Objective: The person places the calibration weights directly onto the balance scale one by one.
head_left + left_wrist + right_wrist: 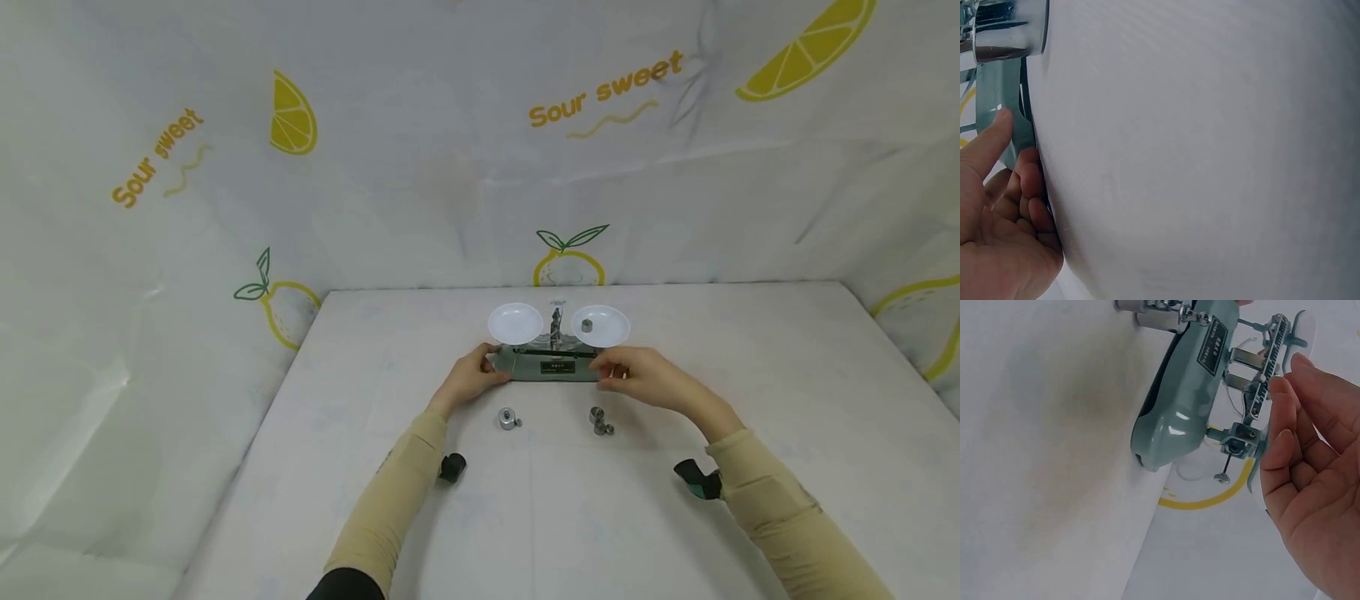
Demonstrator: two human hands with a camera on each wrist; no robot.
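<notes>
A green balance scale (557, 367) with two white pans stands near the table's far edge. One metal weight (587, 326) sits in the right pan (611, 333); the left pan (515, 323) holds nothing. My left hand (474, 375) grips the left end of the base, a finger along its surface in the left wrist view. At the scale's right side is my right hand (633, 375), its fingers curled. In the right wrist view its fingertips are close beside the graduated beam (1270, 367); whether they pinch anything there is unclear.
Metal weights (507, 418) stand on the white table in front of the scale's left half, with several more weights (598, 421) in front of its right half. A white sheet printed with lemons (420, 167) hangs behind. Black devices (452, 467) are worn at both wrists.
</notes>
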